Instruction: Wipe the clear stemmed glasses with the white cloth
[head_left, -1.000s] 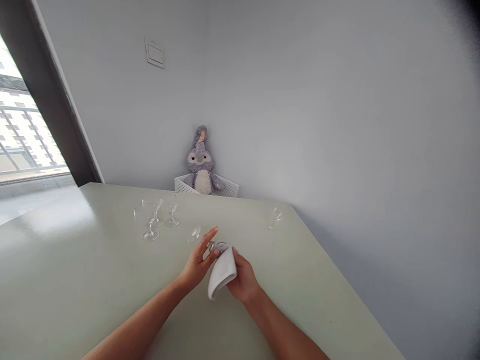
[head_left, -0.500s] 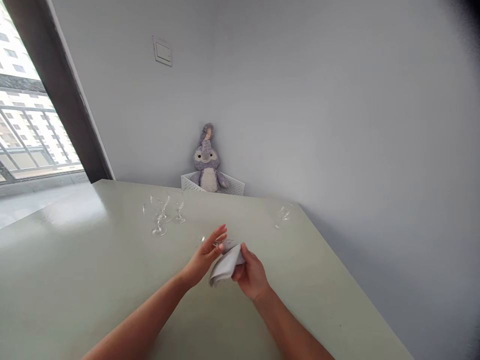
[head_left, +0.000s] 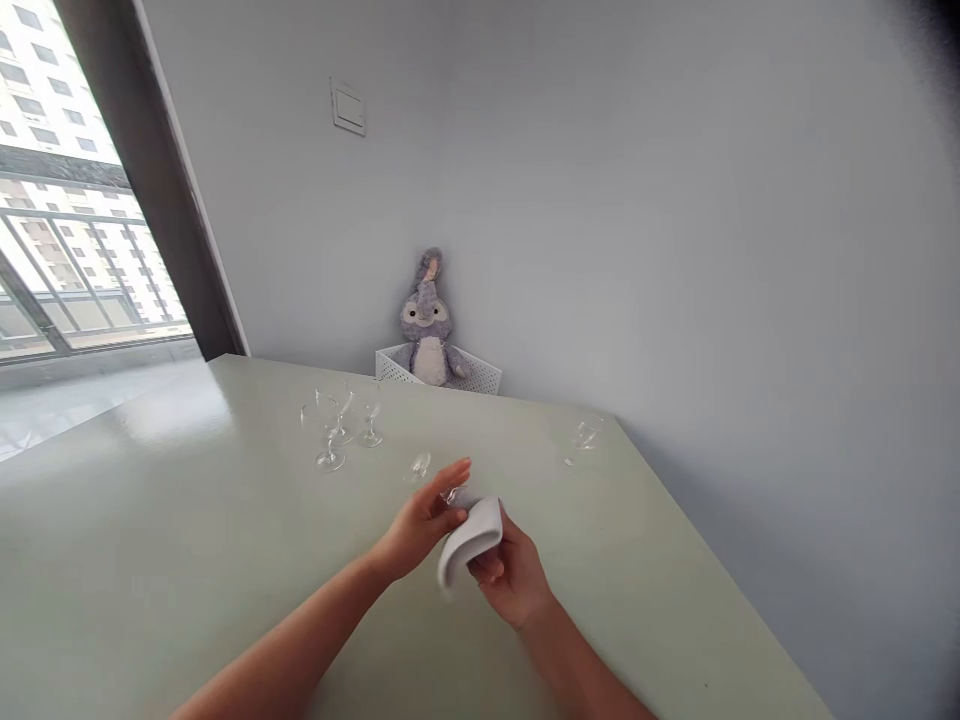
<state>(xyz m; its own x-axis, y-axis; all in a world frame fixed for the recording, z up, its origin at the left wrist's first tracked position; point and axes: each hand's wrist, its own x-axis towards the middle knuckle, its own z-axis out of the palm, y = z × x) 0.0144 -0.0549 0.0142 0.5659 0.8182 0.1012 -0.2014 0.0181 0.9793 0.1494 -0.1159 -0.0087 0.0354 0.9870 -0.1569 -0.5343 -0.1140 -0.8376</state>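
Observation:
Folded grey-white cloth (head_left: 472, 535) is gripped by my right hand (head_left: 514, 575), its loose end curving down toward the left. My left hand (head_left: 426, 518) is at the cloth's left side, thumb and fingers closed around a clear glass (head_left: 454, 494). Much of that glass is hidden by the cloth and fingers. Just beyond my left hand, another small clear glass (head_left: 421, 464) lies on the pale green table (head_left: 225, 560).
Several clear stemmed glasses (head_left: 331, 458) stand together at the left on the table. One more glass (head_left: 585, 436) lies near the back right corner. Behind the table's far edge, a plush toy (head_left: 429, 330) sits in a white perforated basket (head_left: 484, 376).
The view has shifted slightly, so the surroundings appear farther right. The cloth has been turned and its end now curls downward. The small glass beyond my left hand shows more fully.

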